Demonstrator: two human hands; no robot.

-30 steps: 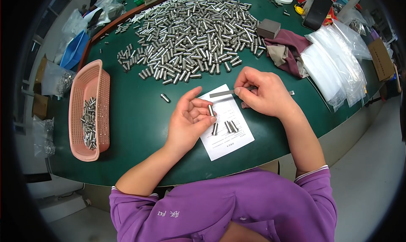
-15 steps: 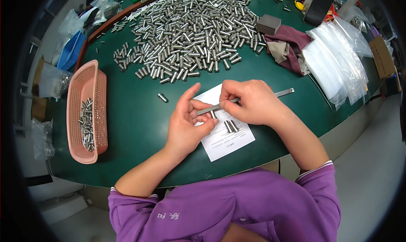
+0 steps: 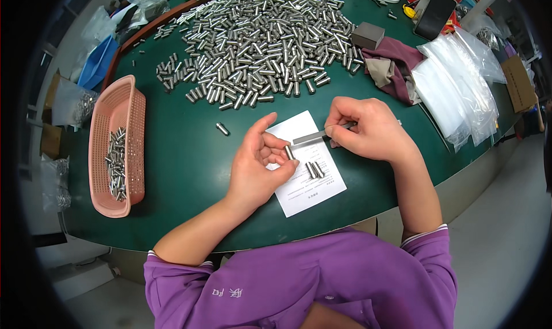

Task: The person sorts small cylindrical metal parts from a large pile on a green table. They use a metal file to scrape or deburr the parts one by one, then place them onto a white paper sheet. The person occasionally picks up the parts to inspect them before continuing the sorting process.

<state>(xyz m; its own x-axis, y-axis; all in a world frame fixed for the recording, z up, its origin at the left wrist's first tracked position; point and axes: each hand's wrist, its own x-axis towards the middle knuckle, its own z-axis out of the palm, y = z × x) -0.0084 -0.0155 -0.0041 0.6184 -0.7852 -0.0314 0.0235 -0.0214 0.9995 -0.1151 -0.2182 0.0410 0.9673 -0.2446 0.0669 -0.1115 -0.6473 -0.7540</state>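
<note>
Between thumb and fingertips, my left hand [image 3: 253,165] grips a short, shiny metal pin [image 3: 289,152], tilted above a sheet of white printed paper [image 3: 316,201]. My right hand [image 3: 368,128] is closed around a thin, flat grey metal file [image 3: 309,137], whose free end points left, close to the pin's upper end. Whether the file touches the pin I cannot tell. Several more metal pins [image 3: 314,170] lie side by side on the paper, just right of my left thumb. One loose pin [image 3: 222,129] rests on the green table left of the paper.
A large heap of metal pins [image 3: 259,53] covers the far middle of the table. At left stands a pink basket [image 3: 138,139] with pins inside. To the right are a grey block [image 3: 368,36], a maroon cloth [image 3: 402,56], clear plastic bags [image 3: 454,87] and a phone [image 3: 434,16].
My right hand has moved right and drawn the file back, away from my left hand. The pin in my left hand now shows more fully. The left hand has hardly moved.
</note>
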